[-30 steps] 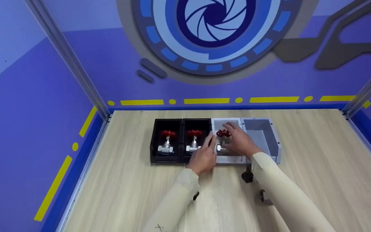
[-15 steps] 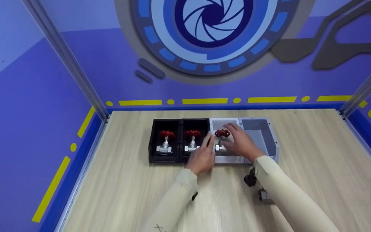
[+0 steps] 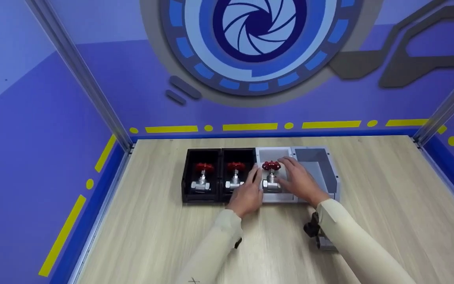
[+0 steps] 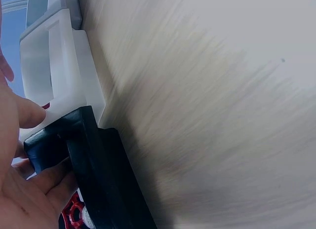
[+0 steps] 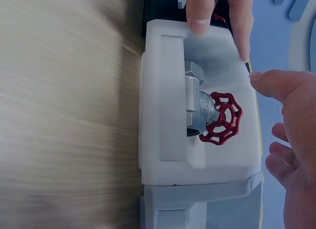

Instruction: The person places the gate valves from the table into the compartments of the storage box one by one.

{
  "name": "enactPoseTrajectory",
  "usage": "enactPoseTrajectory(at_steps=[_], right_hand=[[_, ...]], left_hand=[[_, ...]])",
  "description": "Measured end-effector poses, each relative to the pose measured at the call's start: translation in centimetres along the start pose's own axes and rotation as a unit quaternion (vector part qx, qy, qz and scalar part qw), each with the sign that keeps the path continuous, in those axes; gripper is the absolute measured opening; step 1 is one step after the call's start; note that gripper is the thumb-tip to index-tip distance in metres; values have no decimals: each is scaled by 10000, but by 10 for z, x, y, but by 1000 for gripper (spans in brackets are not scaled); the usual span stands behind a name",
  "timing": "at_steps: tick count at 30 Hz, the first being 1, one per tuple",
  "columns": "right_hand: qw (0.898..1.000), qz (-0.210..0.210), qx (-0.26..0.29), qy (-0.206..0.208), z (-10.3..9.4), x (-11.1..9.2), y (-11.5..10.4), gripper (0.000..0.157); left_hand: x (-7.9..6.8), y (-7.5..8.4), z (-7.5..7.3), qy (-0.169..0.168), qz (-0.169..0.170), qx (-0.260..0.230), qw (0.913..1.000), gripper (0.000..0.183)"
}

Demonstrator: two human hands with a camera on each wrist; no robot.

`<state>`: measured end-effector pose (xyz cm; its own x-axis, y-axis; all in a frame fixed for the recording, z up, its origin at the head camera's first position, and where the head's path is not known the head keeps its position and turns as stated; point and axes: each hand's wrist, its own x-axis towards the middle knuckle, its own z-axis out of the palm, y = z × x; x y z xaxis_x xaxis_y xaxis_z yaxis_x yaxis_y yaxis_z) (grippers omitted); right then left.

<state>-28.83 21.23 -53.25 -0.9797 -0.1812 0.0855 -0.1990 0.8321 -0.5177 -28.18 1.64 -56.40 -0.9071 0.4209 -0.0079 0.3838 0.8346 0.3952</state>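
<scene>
A metal valve with a red handwheel (image 3: 271, 166) stands in the white bin (image 3: 276, 152), third in a row of joined bins. My right hand (image 3: 302, 182) hovers at the valve's right, thumb and fingers spread; the right wrist view shows a gap between that hand (image 5: 301, 125) and the valve (image 5: 195, 103). My left hand (image 3: 246, 197) straddles the joint between the white bin and the neighbouring black bin (image 3: 237, 151). In the left wrist view its thumb (image 4: 30, 113) lies over the white side and its fingers reach into the black bin (image 4: 106, 174).
Similar red-wheeled valves stand in both black bins, including the far-left bin (image 3: 203, 152). The grey bin (image 3: 327, 169) ends the row on the right. Below my right sleeve lies another valve (image 3: 326, 243) with a black part (image 3: 311, 225), partly covered. Patterned walls enclose the wooden table (image 3: 152, 236).
My right hand has drawn away to the right from the valve, leaving it standing in the white bin. My left hand has stayed at the joint between the bins.
</scene>
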Motion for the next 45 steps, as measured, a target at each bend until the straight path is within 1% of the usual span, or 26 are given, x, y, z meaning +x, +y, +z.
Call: enactPoseTrajectory(at_steps=[4,12,18,25,27,33,36,40,45], right_hand=[[9999,124,76,-27,0,-3,2,65],[9998,-16,180,73,-1,-9,10,64],[9997,112,208,31,-2,-14,12,64],[9998,-39,122,158,-3,-21,12,66],[9998,-44,149,160,-4,-22,13,65],[9995,113,282,80,-6,-27,14,62],[9991,242,331,65,-7,-30,15,62],[9990,265,351,86,-12,-35,17,63],[9990,250,352,74,-18,-42,22,64]], left_hand=[[0,1,-1,1,-10,-8,10000,68],[-1,1,0,101,57,78,9999,67],[-2,1,1,120,90,0,9999,68],[-2,0,2,214,159,98,9996,66],[-2,0,1,183,134,79,9997,66],[-3,1,1,139,67,57,9999,66],[-3,1,2,235,113,52,9996,67],[-2,1,-1,374,195,144,9990,65],[1,5,-5,398,124,202,9989,61]])
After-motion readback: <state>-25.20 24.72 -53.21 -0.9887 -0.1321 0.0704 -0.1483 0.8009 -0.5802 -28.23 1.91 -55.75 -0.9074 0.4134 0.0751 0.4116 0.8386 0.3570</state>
